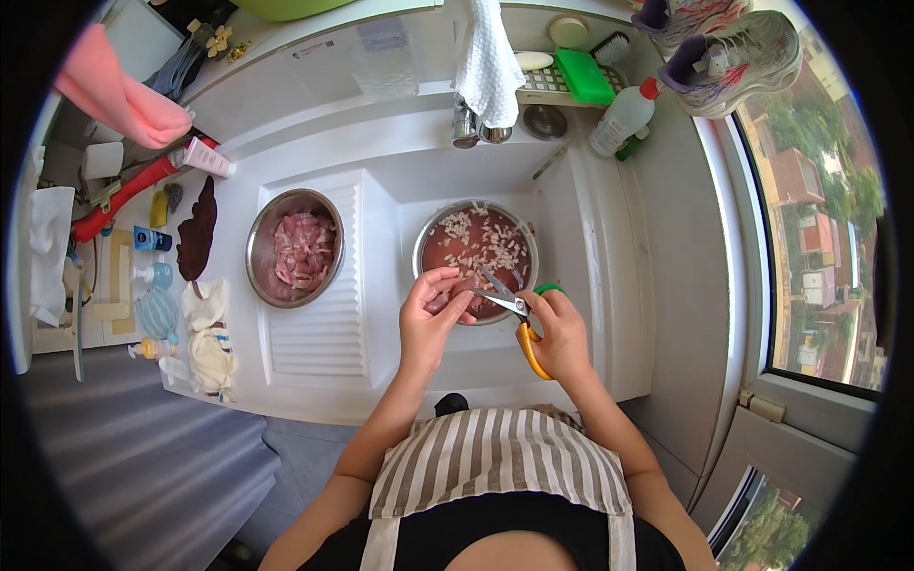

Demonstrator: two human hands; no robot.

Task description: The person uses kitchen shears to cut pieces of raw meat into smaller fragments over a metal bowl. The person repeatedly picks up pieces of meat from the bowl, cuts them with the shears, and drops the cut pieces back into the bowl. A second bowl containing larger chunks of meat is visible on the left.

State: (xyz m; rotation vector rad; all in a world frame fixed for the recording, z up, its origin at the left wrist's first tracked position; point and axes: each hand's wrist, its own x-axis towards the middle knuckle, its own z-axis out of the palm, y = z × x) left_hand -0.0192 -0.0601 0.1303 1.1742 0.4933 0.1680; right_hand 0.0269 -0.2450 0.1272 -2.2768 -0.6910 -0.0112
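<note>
My left hand point(431, 309) holds a piece of raw meat point(465, 288) over the near rim of a steel bowl point(416, 243) in the sink. Reddish water point(446, 255) fills that bowl, with many pale bits point(500, 246) floating on it. In my right hand point(563, 330) is a pair of scissors point(530, 350) with yellow and green handles. Their blades are spread apart, the tips right at the meat. A second steel bowl point(255, 268), on the ribbed drainboard to the left, contains several pieces of raw pink meat point(303, 250).
The white sink point(571, 235) has a chrome faucet point(465, 128) at the back, draped with a white cloth point(487, 68). A plastic bottle point(623, 120) and sneakers point(732, 64) stand at the back right. Socks point(208, 335), a dark cloth point(198, 232) and toiletries line the left edge.
</note>
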